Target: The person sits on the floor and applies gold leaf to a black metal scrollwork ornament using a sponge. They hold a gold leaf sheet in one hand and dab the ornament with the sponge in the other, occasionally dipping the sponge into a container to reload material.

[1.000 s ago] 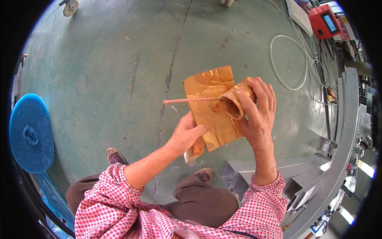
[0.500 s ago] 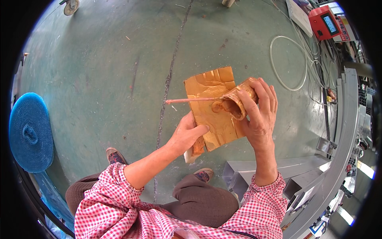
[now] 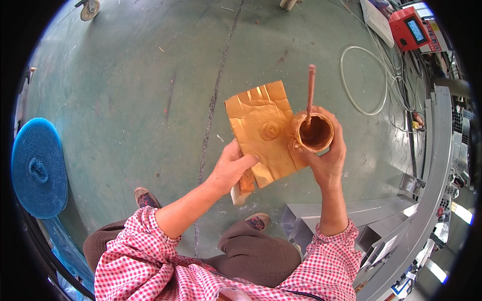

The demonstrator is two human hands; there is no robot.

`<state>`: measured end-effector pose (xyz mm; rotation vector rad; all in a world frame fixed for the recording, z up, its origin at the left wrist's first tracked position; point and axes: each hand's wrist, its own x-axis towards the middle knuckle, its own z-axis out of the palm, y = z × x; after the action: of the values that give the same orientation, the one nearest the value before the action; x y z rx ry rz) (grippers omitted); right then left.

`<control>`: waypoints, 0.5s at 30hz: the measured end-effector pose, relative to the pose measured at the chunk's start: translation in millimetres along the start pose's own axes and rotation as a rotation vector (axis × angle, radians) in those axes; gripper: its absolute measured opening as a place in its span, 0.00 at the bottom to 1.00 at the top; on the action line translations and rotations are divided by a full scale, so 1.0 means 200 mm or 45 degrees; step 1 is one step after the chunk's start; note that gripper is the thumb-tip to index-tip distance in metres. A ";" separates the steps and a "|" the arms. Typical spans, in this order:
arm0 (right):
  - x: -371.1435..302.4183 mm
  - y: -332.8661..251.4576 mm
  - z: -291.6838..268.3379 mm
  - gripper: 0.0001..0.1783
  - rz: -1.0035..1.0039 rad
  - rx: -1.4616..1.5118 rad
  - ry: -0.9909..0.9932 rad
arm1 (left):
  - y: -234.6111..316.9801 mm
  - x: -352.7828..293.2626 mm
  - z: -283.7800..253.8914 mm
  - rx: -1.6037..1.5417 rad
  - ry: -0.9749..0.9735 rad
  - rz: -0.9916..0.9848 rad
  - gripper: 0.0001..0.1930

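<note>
My left hand (image 3: pixel 228 168) grips the near left edge of a gold-coated piece of cardboard (image 3: pixel 253 113), its thumb lying on top. A round puddle of gold paint (image 3: pixel 270 131) sits on the board. Under the same hand, a white and orange block-like piece (image 3: pixel 242 193) sticks out; its kind is unclear. Wrapped round a gold-smeared paint jar (image 3: pixel 300 120), my right hand (image 3: pixel 329 160) holds it at the board's right edge. The jar is nearly upright, its open mouth showing a dark inside. A reddish-brown stick (image 3: pixel 311 90) stands in it and leans on the rim.
Blue mesh roll (image 3: pixel 40 168) at far left, with blue sheeting below it. Grey metal channels (image 3: pixel 351 210) lie near my right arm, beside a long rail (image 3: pixel 434 150). A clear hose (image 3: pixel 344 75) loops on the green floor (image 3: pixel 140 90) near a red box with a display (image 3: pixel 409 30).
The right hand has turned the jar from tipped over the board to nearly upright. The stick has swung from pointing left to pointing away. The board has shifted slightly left.
</note>
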<state>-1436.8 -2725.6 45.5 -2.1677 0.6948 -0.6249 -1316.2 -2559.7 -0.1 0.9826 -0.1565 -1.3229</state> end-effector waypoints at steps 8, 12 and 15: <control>-0.03 0.09 -0.04 0.39 0.214 0.230 0.092 | 0.01 0.01 -0.05 -0.053 0.114 -0.007 0.20; -0.08 0.39 0.02 0.34 0.428 0.368 0.202 | 0.04 0.04 -0.11 -0.059 0.167 0.045 0.19; -0.13 0.66 0.16 0.32 0.563 0.387 0.233 | 0.08 0.05 -0.12 -0.075 0.194 0.084 0.19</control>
<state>-1471.6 -2766.2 -81.1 -1.6211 1.0640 -0.6453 -1286.7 -2556.9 -7.4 1.0157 -0.0330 -1.1811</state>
